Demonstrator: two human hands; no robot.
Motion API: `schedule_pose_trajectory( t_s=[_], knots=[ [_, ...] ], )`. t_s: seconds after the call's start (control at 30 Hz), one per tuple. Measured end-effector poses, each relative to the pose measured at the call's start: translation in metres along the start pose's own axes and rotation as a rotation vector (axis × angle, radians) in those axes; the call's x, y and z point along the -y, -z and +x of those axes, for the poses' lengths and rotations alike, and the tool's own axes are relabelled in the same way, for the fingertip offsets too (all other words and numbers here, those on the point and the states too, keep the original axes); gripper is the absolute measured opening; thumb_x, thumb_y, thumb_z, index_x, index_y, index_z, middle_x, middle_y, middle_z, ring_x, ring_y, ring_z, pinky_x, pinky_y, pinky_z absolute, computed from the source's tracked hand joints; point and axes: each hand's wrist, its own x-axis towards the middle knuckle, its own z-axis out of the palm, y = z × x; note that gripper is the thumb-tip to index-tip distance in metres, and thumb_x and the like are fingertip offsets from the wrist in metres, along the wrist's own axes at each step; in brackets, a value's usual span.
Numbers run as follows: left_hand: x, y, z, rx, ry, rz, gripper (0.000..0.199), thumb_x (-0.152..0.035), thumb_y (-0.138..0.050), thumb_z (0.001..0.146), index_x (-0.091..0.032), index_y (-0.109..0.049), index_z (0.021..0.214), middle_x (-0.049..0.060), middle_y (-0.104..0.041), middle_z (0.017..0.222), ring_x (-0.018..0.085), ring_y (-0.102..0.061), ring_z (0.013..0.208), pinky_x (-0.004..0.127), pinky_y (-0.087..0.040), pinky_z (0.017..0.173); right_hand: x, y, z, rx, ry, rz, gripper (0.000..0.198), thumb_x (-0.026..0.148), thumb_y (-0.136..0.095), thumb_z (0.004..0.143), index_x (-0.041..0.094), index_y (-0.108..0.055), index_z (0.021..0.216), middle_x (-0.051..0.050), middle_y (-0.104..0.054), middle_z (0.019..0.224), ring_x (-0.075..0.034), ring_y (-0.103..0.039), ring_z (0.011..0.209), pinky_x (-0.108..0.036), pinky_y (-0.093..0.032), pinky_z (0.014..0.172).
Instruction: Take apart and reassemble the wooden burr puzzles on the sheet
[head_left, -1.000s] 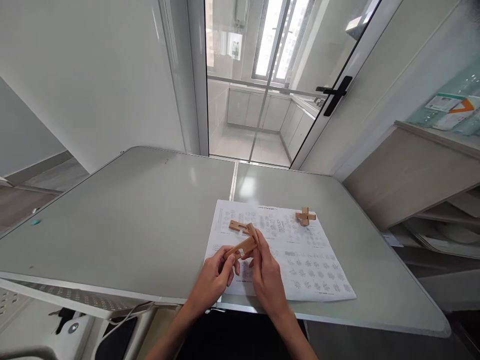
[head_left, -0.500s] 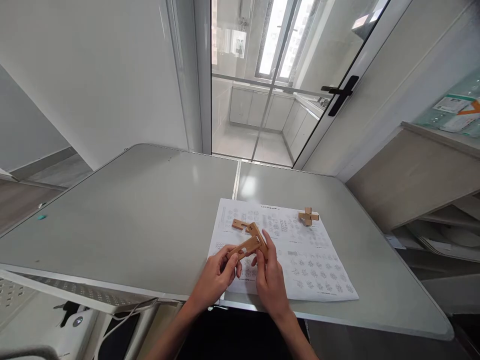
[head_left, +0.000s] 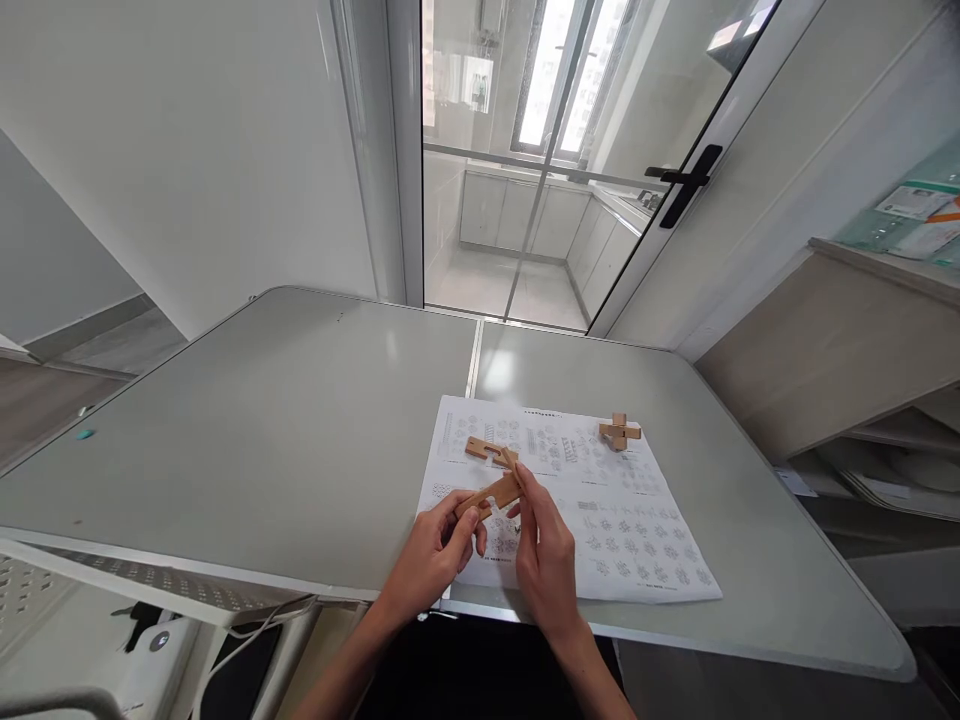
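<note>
Between thumb and fingers, my left hand [head_left: 435,548] grips a flat notched wooden puzzle piece [head_left: 504,490] that slants up to the right. My right hand [head_left: 546,545] pinches a second wooden puzzle piece [head_left: 510,460], seen nearly edge-on and partly hidden by the fingers. It meets the far end of the first piece; whether the two interlock I cannot tell. Just beyond, another notched piece [head_left: 475,447] lies on a printed sheet [head_left: 555,560]. A cross-shaped wooden assembly [head_left: 619,432] sits near the sheet's upper right corner.
The sheet lies on a grey table [head_left: 300,430] with a seam across it. Behind stands a glass door [head_left: 517,230] with a black handle [head_left: 686,185]. Shelving [head_left: 862,330] with plastic bottles rises at the right. A small teal object [head_left: 84,434] is at the table's left edge.
My right hand has turned its puzzle piece from face-up to nearly edge-on, uncovering more of the piece on the sheet. My left hand stays almost still.
</note>
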Motion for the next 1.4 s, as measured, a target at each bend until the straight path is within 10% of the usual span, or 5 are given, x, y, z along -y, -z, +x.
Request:
schedule_pose_trajectory(
  t_s=[0.23,1.4],
  knots=[
    [0.003,0.0,0.0,-0.034,0.006,-0.017,0.047,-0.061,-0.053,0.102,-0.017,-0.061,0.114,-0.004,-0.053,0.07,0.01,-0.039,0.053,0.024,-0.033,0.052,0.018,-0.008,0.002,0.244,0.104,0.097,0.055,0.016,-0.037,0.111,0.033,-0.04,0.163,-0.009,-0.063,0.149,-0.024,-0.066,0.131,-0.04,-0.061,0.101],
    [0.003,0.0,-0.003,0.067,-0.003,0.027,0.036,-0.055,-0.054,0.104,-0.019,-0.052,0.099,0.0,-0.068,0.069,0.011,-0.044,0.055,0.025,-0.037,0.057,0.014,-0.005,-0.003,0.124,-0.058,0.098,0.042,0.023,-0.043,0.112,0.029,-0.054,0.152,-0.009,-0.068,0.145,-0.025,-0.067,0.131,-0.042,-0.062,0.103]
  ],
)
